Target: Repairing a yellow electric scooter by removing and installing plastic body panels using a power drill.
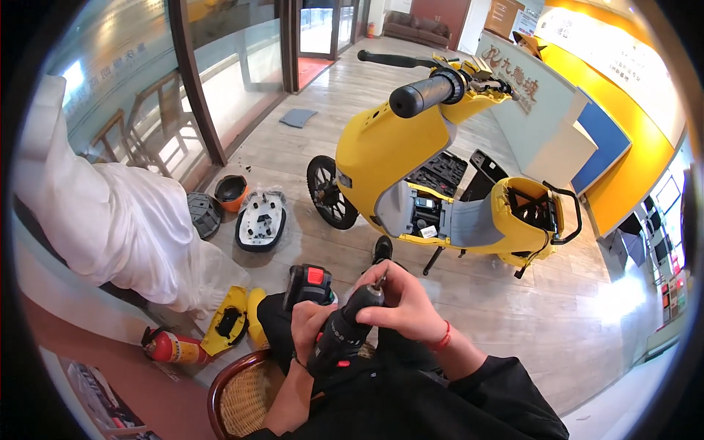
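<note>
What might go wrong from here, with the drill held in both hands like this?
The right hand is at the front end of the cordless drill, while the left hand grips its handle, so an accidental start could injure the right hand. Also, the yellow scooter has an uncovered footboard compartment; a small part dropped above it might fall inside.

A loose black top [491,400], dark trousers [274,320], a black shoe [382,249] and a red cord bracelet [444,336] are worn.
</note>
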Available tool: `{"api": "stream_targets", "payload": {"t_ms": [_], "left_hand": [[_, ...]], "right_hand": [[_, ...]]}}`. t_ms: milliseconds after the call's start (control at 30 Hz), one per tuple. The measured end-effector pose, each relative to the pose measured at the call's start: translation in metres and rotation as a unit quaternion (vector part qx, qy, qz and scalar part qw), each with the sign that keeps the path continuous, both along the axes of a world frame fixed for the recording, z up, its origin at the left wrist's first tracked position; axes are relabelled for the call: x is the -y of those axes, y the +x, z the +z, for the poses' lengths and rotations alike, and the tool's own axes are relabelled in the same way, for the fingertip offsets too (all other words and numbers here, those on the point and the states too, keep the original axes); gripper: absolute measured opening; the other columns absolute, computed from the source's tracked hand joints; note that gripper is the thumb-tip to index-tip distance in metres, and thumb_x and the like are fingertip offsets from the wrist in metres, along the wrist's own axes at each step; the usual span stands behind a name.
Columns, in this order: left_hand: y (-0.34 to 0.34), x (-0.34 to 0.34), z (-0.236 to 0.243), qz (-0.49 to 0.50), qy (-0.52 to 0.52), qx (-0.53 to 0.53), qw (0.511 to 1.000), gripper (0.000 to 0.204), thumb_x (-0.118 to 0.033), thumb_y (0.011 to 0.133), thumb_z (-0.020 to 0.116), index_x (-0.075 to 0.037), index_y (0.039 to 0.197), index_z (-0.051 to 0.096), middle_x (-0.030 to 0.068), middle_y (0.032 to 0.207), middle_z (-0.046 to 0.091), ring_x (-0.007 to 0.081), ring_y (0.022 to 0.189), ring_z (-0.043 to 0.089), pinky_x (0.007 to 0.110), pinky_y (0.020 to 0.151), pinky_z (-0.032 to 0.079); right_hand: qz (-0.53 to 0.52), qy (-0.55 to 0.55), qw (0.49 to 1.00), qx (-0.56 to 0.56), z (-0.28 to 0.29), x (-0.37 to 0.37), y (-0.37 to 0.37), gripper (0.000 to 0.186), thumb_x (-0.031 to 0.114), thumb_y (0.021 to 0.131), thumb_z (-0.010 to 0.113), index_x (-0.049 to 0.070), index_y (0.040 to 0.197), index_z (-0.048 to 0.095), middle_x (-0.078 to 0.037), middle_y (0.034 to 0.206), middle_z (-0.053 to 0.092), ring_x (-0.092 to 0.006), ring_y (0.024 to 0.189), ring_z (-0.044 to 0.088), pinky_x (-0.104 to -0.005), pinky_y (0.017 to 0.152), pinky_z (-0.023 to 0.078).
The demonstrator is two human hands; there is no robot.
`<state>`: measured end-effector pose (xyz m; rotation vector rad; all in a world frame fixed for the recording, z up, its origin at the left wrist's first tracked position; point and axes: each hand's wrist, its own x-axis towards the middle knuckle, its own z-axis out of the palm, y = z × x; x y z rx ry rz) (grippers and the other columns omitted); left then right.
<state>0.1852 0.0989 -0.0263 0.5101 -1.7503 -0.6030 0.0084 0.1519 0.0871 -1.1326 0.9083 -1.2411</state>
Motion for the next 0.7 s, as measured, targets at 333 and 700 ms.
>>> {"api": "stream_targets", "payload": {"t_ms": [333,700], "left_hand": [[0.002,0.007,-0.005,0.011,-0.009,0.032,0.999,0.037,-0.010,0.068,0.070,-0.004,0.104,0.063,0.0058,0.083,0.060,0.0243,0.077,0.055,0.037,0.075,0.043],[0.003,0.013,-0.005,-0.008,0.011,0.058,0.998,0.037,-0.010,0.067,0.070,-0.005,0.103,0.064,0.0034,0.082,0.060,0.0213,0.075,0.055,0.035,0.076,0.042]], "right_hand": [[-0.080,0.000,0.996,-0.044,-0.004,0.004,0.001,0.038,0.015,0.080,0.072,0.001,0.110,0.054,-0.006,0.098,0.059,-0.0132,0.094,0.056,-0.0266,0.086,0.043],[-0.016,0.023,0.999,-0.036,-0.003,0.012,-0.022,0.065,0.010,0.076,0.075,0.000,0.131,0.041,-0.014,0.126,0.052,-0.0162,0.108,0.054,-0.0304,0.091,0.044]]}}
